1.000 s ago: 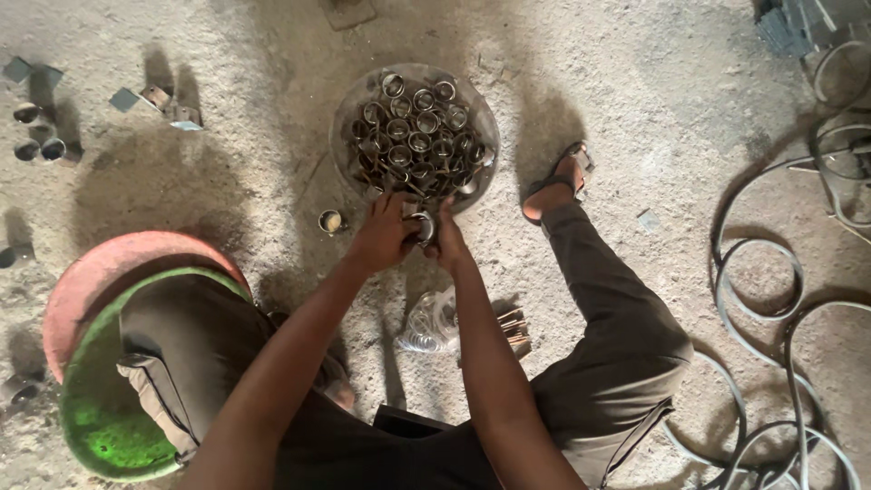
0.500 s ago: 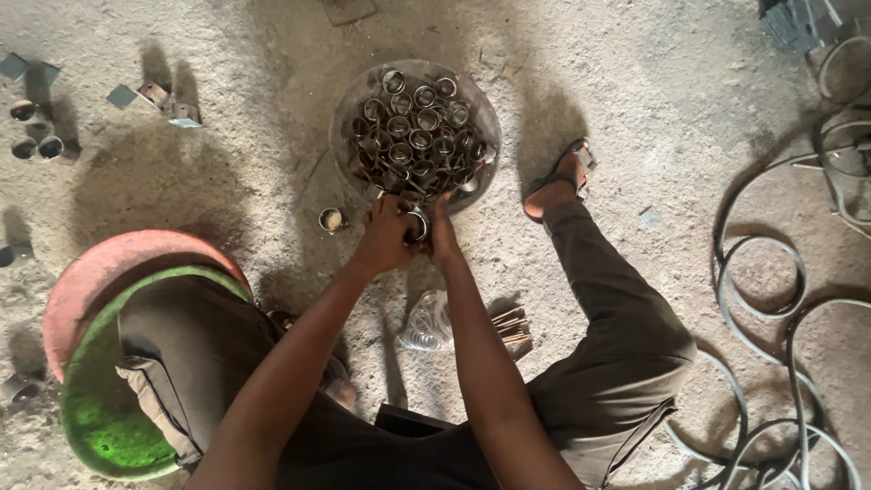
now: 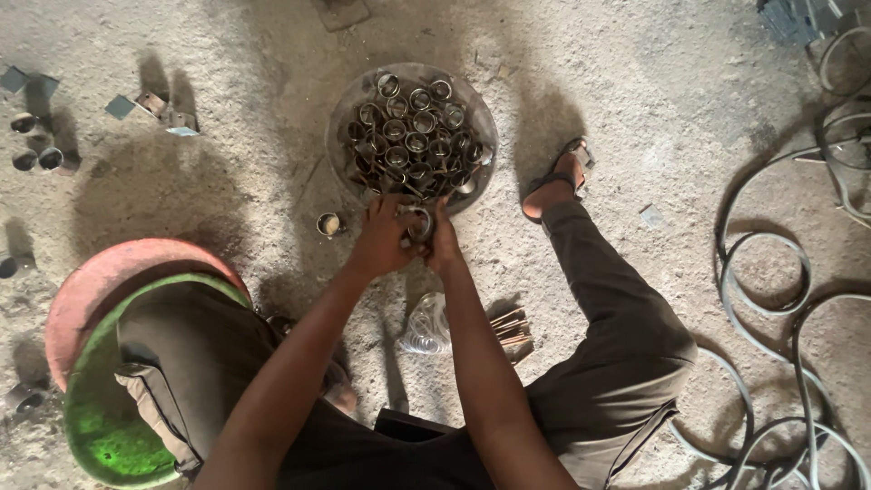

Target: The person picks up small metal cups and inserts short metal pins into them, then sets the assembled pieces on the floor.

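Two hands meet at the near rim of the pan: the left hand and right hand pinch one metal ring between them, the ring pile lying just beyond.

Bright daylight, hard shadows, sharp pic

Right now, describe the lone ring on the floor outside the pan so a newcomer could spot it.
Find the round shallow metal pan heaped with metal rings on the dusty floor. Just off its lower left rim, left of the left hand, sits one small metal ring. It alone lies apart on bare ground, not in the heap.
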